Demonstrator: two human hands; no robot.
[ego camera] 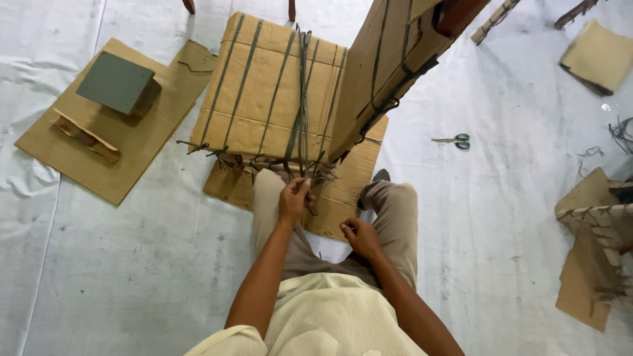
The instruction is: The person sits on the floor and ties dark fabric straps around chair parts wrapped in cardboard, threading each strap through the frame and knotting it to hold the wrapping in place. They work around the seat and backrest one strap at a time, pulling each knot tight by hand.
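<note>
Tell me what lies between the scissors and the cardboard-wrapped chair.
In the head view, only bare white floor sheet lies between the scissors and the cardboard-wrapped chair. The left hand grips the dark cords at the chair's front edge.

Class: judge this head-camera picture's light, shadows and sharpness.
Head view: soft, even daylight; faint shadows beside the grey block and scissors; no glare on the white sheet; left hand on the cord reasonably sharp; edges bend slightly.

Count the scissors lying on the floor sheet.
1. The scissors lie on the white floor sheet, right of the cardboard-wrapped chair. Others may be hidden under cardboard.
</note>
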